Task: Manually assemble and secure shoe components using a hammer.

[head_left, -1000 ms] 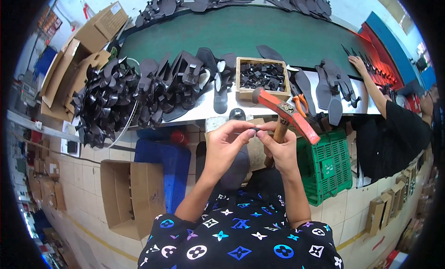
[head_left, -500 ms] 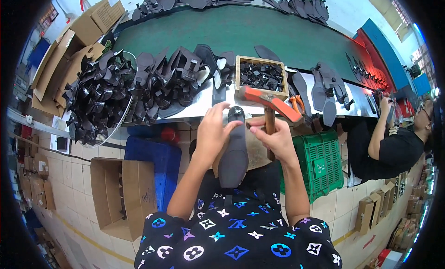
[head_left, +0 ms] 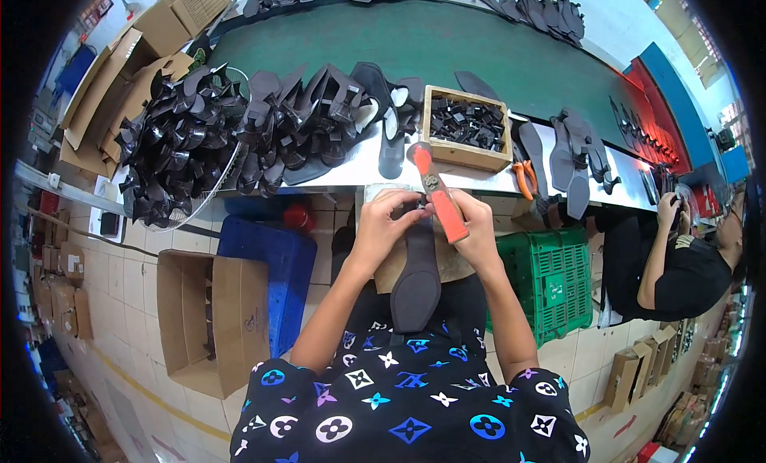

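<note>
A dark shoe sole (head_left: 416, 281) rests over my lap, its wide toe part toward me and its heel end away. My left hand (head_left: 380, 230) is closed at the heel end, thumb and fingers pinched there; a small dark piece shows at the fingertips, too covered to make out fully. My right hand (head_left: 475, 238) is closed round a hammer (head_left: 448, 214) with a red head, which slants across the fingers close to the heel end. Most of the hammer's handle is hidden. Under the sole lies a tan work surface (head_left: 456, 265).
Beyond my hands stands a wooden box (head_left: 471, 157) of small black pieces, with orange-handled pliers (head_left: 524, 180) beside it. Dark heeled shoes (head_left: 179, 148) pile up at left. A green crate (head_left: 550, 291), blue bin (head_left: 279, 259) and cardboard box (head_left: 243, 327) flank me. A co-worker (head_left: 678, 279) sits at right.
The hammer head has turned from lying crosswise to slanting toward me, and its handle has dropped out of sight. Both hands have drawn closer together at the heel end. The view has shifted slightly.
</note>
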Demonstrator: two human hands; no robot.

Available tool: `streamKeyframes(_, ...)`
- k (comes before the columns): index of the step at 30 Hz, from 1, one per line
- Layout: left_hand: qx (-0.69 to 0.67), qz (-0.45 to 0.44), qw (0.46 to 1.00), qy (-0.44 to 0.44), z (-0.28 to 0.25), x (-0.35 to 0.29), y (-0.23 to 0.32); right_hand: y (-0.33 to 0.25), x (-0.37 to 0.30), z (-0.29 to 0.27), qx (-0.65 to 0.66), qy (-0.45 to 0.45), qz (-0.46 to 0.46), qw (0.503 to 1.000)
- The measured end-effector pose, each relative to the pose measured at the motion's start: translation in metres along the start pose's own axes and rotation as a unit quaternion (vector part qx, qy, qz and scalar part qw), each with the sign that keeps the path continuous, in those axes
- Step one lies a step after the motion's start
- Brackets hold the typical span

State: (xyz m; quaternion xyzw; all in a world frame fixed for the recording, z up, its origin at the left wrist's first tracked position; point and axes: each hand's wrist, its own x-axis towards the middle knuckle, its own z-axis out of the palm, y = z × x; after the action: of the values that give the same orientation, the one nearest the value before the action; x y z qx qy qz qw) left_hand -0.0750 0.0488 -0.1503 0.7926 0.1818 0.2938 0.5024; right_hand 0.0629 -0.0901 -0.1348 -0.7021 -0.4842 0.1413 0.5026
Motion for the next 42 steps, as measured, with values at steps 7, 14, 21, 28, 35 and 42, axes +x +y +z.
streamKeyframes(7,0.006,0.008,1.0,0.003,0.001,0.0,-0.005,-0.007,0.005,0.003,0.014,0.023,-0.027,0.999)
streamKeyframes(14,-0.009,-0.026,1.0,-0.015,-0.001,0.004,-0.006,-0.006,0.003,-0.002,-0.077,-0.005,-0.075,0.994)
streamKeyframes(21,-0.078,-0.019,0.996,-0.05,-0.006,0.007,-0.008,-0.069,-0.042,-0.03,0.006,0.094,0.06,0.994)
streamKeyframes(28,-0.084,-0.047,0.994,-0.049,-0.006,0.006,-0.01,-0.086,-0.062,-0.025,-0.102,0.071,0.02,0.992)
streamKeyframes(35,0.224,0.03,0.968,-0.11,-0.011,-0.005,-0.007,-0.13,-0.063,-0.039,-0.148,0.172,-0.147,0.963)
streamKeyframes(42,0.288,0.008,0.949,-0.127,-0.01,-0.008,-0.007,-0.151,-0.041,-0.044,-0.127,0.117,-0.144,0.975)
